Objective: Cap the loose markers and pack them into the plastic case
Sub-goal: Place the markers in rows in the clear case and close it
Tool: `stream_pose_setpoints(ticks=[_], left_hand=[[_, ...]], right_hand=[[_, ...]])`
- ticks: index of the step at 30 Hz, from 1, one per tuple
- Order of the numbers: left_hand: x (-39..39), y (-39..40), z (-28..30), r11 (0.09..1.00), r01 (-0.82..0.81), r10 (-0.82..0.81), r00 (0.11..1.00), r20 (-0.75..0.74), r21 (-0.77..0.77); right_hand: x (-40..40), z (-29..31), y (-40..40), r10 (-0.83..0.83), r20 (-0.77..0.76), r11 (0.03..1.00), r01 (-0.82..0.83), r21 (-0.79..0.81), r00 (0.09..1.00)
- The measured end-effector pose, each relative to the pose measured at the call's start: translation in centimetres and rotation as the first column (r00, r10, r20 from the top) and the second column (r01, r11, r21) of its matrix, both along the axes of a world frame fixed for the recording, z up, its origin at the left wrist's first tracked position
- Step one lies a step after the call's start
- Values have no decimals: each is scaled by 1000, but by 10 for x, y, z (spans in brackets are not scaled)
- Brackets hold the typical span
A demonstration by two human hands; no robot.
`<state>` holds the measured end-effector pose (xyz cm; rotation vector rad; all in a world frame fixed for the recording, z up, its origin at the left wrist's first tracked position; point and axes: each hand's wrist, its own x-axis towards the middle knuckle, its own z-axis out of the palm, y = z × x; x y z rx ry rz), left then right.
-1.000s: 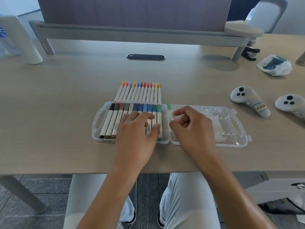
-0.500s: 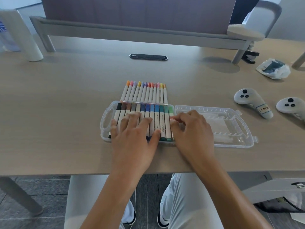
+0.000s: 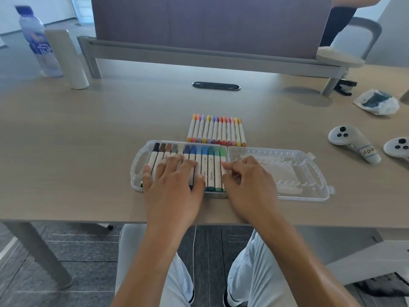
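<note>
Head camera, looking down at a pale wooden surface [image 3: 66, 151] from a seated position. A clear plastic case [image 3: 318, 196] lies open flat near the front edge, its two halves side by side. The left half holds a row of capped markers [image 3: 210, 169], black and browns at the left running to blues and greens at the right.

The left hand [image 3: 172, 185] lies flat and open, palm down, fingers spread across the darker markers, gripping nothing. The right hand [image 3: 250, 185] is loosely curled, its fingertips [image 3: 224, 165] touching the green marker at the right end of the row; nothing is visibly pinched. The step in hand looks like seating this row. It would go best with even downward pressure from the flat palm while the fingertips nudge the end marker until it sits level with its neighbours, so none rides up.

The packed markers run front to back, long axes parallel, across the case's long axis, with coloured caps at both ends. A second row of pastel markers [image 3: 215, 130] lies on the surface just behind the case, aligned the same way, not yet packed. The right half of the case holds no markers.
</note>
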<state>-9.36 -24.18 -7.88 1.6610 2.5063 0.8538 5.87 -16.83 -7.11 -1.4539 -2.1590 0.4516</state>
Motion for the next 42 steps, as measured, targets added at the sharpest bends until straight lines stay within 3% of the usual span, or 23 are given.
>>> stream_pose_setpoints(ticks=[6, 12, 18, 22, 31, 42], left_hand=[[-37, -11, 4, 998, -59, 59, 998, 38, -18], [-35, 2, 17, 995, -80, 84, 994, 69, -59], [-18, 50, 43, 999, -46, 45, 991, 123, 5], [-8, 93, 61, 1000, 30, -29, 987, 159, -4], [-40, 163, 71, 989, 60, -56, 998, 38, -135], [-81, 160, 34, 987, 135, -116, 977, 180, -93]], right_hand=[[-39, 4, -9, 54, 12, 999, -54, 2, 998], [-32, 8, 4, 90, -110, 991, -99, -85, 990], [-8, 27, 42, -31, -207, 995, 11, -97, 978], [-3, 38, 79, -85, -156, 993, 72, -90, 984], [-31, 51, 150, -24, 107, 995, 34, -93, 994], [-63, 33, 165, -47, 169, 994, 62, -86, 984]])
